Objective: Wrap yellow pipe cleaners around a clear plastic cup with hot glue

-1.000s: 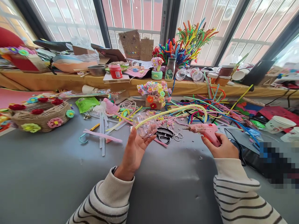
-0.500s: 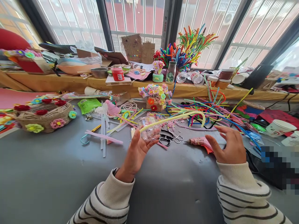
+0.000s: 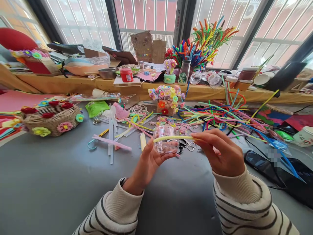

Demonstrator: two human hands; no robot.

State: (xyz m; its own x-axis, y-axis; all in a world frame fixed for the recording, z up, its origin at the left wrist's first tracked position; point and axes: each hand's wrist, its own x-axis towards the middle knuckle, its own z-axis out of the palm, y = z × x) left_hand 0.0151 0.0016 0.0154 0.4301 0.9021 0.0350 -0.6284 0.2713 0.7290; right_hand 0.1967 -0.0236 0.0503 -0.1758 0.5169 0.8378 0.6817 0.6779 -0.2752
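head view | from head height | forward and down | table (image 3: 56, 182) close below, windows (image 3: 145, 16) farther off

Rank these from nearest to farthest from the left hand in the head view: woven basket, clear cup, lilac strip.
1. Clear cup: in the left hand, touching its fingers.
2. Lilac strip: on the table, left of the hand, lying across pale sticks.
3. Woven basket: farther left, decorated with flowers.
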